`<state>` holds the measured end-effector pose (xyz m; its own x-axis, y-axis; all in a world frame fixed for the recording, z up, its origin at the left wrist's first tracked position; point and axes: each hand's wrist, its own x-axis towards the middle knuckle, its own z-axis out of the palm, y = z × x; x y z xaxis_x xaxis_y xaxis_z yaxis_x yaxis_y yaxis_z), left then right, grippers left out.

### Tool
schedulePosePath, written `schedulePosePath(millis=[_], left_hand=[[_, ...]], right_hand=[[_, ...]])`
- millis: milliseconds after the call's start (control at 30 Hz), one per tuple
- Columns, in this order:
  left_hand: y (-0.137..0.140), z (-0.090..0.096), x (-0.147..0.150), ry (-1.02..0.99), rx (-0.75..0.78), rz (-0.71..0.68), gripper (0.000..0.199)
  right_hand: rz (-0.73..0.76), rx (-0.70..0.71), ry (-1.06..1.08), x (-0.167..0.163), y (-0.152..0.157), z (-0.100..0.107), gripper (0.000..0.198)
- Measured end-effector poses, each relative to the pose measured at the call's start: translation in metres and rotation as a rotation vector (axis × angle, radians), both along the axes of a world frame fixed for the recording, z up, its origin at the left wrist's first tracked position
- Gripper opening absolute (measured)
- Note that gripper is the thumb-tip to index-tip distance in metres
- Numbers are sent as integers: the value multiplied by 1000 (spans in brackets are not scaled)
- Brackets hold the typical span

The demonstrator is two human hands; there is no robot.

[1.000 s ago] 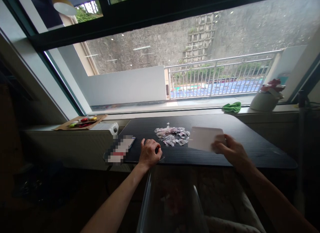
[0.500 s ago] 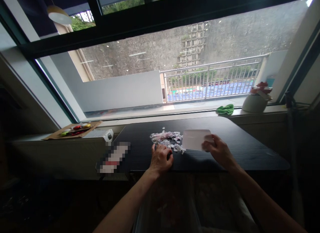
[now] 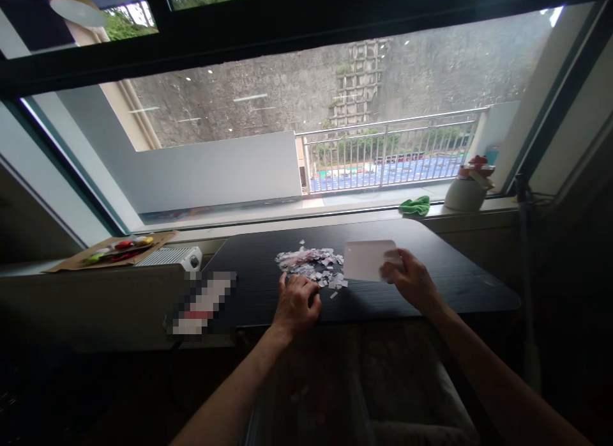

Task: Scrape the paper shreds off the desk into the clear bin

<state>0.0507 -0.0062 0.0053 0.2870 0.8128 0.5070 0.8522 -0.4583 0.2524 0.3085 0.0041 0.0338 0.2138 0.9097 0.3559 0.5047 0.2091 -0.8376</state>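
On the dark tabletop (image 3: 383, 299) lies a loose heap of small paper scraps (image 3: 311, 261), mostly white with some pinkish ones. My left hand (image 3: 297, 299) rests at the near edge of this heap, its fingers bent and loosely apart over the closest scraps; the fingertips are partly hidden. To the right, my right hand (image 3: 409, 276) grips the right end of a flat white rectangular plate (image 3: 366, 259) with rounded corners, perhaps a scraper. The plate's left edge meets the right side of the heap. Blur softens the fingers on the plate.
A pixelated item (image 3: 204, 305) lies at the table's left end. Behind the table, a green cloth (image 3: 414, 206) and a pale jug (image 3: 464, 192) stand along the windowsill. Cardboard with colourful pieces (image 3: 119, 246) sits left, by a white radiator (image 3: 177, 257). An upright pole (image 3: 529, 286) stands right.
The whole view has shifted, so everything sits further left in the picture. Both hands keep nearly the same places at the heap. One scrap now lies apart at the heap's near side.
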Motion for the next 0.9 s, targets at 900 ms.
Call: schedulePosePath(millis=[900], left_hand=[[-1, 1, 1, 26, 24, 20, 13]], right_hand=[[-152, -42, -247, 24, -31, 19, 23]])
